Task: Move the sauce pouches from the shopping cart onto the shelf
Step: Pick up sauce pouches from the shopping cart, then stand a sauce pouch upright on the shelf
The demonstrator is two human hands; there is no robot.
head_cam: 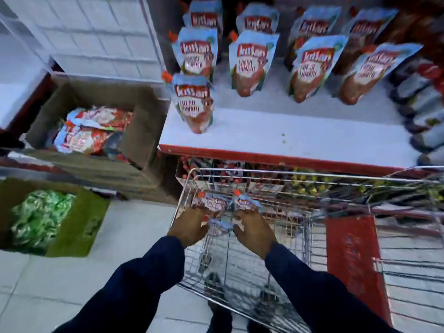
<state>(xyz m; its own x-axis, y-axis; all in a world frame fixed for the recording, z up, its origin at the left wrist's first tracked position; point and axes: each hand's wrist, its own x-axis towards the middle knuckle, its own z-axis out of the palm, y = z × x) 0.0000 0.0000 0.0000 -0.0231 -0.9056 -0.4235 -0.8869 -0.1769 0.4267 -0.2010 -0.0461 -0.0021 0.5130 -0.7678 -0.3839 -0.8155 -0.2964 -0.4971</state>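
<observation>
Both my hands are down inside the wire shopping cart (310, 175). My left hand (188, 225) grips a light blue and red sauce pouch (211, 203) with an orange cap. My right hand (254, 230) grips a second sauce pouch (246, 202) beside it. A third pouch (219, 227) shows between my hands. On the white shelf (288, 138) above the cart, several identical pouches stand upright in rows; the nearest shelf pouch (194, 103) stands at the front left.
A cardboard box (144, 131) with more pouches sits left of the shelf. A lower box (79, 222) holds green packets. Dark bottles (425, 121) line the shelf's right end. The cart's red child-seat flap (353, 255) is at right. White tiled floor (48, 284) lies at lower left.
</observation>
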